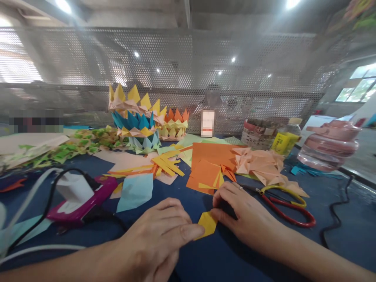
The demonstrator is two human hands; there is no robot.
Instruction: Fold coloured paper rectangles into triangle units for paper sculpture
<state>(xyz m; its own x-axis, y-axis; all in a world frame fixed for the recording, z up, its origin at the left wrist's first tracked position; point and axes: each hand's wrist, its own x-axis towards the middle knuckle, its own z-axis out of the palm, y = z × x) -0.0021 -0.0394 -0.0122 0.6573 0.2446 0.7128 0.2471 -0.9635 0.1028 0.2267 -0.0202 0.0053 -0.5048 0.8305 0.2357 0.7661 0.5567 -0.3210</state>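
A small folded piece of yellow paper (207, 226) is between my two hands, just over the dark blue table (202, 262). My left hand (164, 231) has its thumb on the paper's left edge, its fingers curled together behind. At the paper's right corner, my right hand (235, 205) pinches with thumb and a bent finger; a ring shows on it. Beyond the right hand lie orange paper sheets (202, 174) with yellow strips on them. Scissors (282, 199) with red and yellow handles rest beside the right hand.
Folded-paper crowns (136, 117) stand at the back, near a phone (208, 123) propped upright. A magenta power strip (85, 199) with cables sits left. On the right are a pink water jug (329, 145), a yellow-labelled bottle (286, 137) and folded peach paper pieces (261, 164).
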